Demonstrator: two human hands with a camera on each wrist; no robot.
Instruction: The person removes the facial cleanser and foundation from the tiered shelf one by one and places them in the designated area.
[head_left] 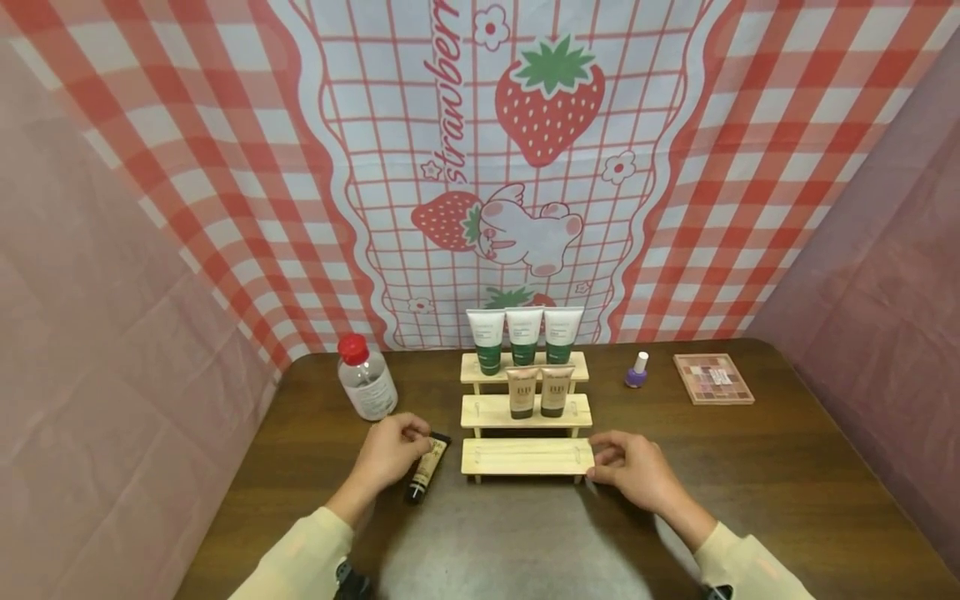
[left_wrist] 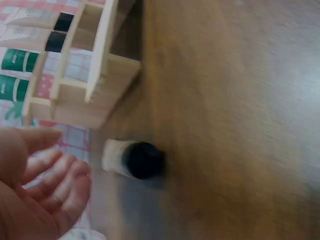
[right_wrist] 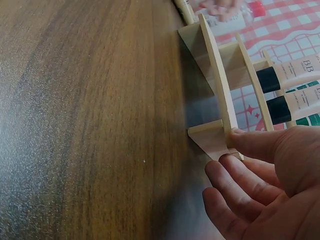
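My left hand [head_left: 393, 450] hovers by a small gold tube with a black cap [head_left: 426, 471] lying on the table. In the left wrist view its fingers [left_wrist: 65, 187] are loosely bent with nothing between them, and the blurred tube [left_wrist: 117, 156] lies apart from them. With thumb and fingers, my right hand [head_left: 633, 471] pinches the right end of the lowest shelf of a three-step wooden stand [head_left: 525, 457]. On the middle shelf two beige BB cream tubes [head_left: 522, 392] stand upright. Three white and green tubes [head_left: 524, 333] stand on the top shelf.
Left of the stand is a clear bottle with a red cap [head_left: 369, 383]. To the right are a purple nail polish bottle [head_left: 636, 373] and an eyeshadow palette [head_left: 712, 379]. A strawberry-print cloth [head_left: 525, 225] hangs behind the brown table [head_left: 787, 483].
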